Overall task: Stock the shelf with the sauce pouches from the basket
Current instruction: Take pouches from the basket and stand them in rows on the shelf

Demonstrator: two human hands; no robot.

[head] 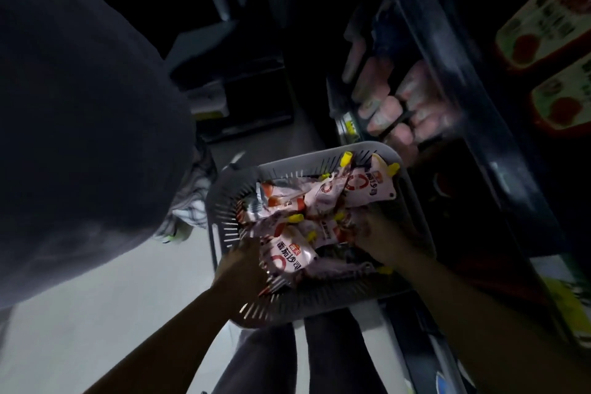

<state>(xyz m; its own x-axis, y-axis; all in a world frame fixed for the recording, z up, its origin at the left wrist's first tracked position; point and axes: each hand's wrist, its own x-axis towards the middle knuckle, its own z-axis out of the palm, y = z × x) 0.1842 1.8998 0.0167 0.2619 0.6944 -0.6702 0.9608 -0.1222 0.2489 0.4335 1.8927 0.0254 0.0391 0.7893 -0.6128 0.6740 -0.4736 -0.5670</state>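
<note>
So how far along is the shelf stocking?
Some pale pouches already sit on the dark shelf. The left hand and the right hand are both in among the white-and-red, yellow-capped sauce pouches in the grey slotted plastic basket; grips too dark to judge. The basket is still well filled, so much remains.

The slotted plastic basket (319,155) was pale grey, its slits dark. Inside it the soft sauce pouches (287,254) were white, printed with a red ring and dark lettering, each with a yellow screw cap (346,158). Beyond the basket, shelved pouches (380,105) looked pinkish white. To its far right, flat packs (543,19) were green with red patches. Left of it showed a black-and-white checked cloth (195,189) and, farther left, a plain charcoal garment (80,105). The floor (96,313) near the basket was pale grey.
</note>
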